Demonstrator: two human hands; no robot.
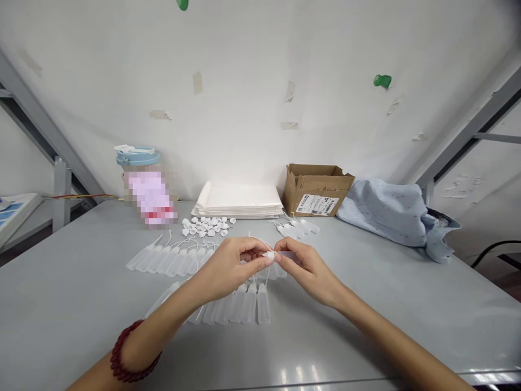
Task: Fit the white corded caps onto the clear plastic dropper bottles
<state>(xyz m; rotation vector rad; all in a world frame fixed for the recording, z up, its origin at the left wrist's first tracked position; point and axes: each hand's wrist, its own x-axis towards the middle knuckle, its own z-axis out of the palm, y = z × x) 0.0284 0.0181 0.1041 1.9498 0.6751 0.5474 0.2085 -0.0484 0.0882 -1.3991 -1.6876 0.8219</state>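
My left hand (pixel 230 266) pinches a small white cap (pixel 268 255) between thumb and index finger. Fingertips of my right hand (pixel 307 269) close on a translucent plastic bottle (pixel 288 255), lying sideways against the cap; my fingers partly hide where the two meet. Beneath and around my hands lie rows of similar flat bottles (pixel 262 307) with white tops and thin cords. Another row of bottles (pixel 179 262) is left of my left hand, partly covered by it. Loose white caps (pixel 207 227) are heaped just beyond.
At the back stand a stack of white sheets or bags (pixel 242 201) and an open cardboard box (pixel 317 190). A few bottles (pixel 299 228) lie before the box. Light-blue cloth (pixel 382 212) sits right; a blue-lidded container (pixel 138 156) is back left, behind a blurred pink item (pixel 151 196).
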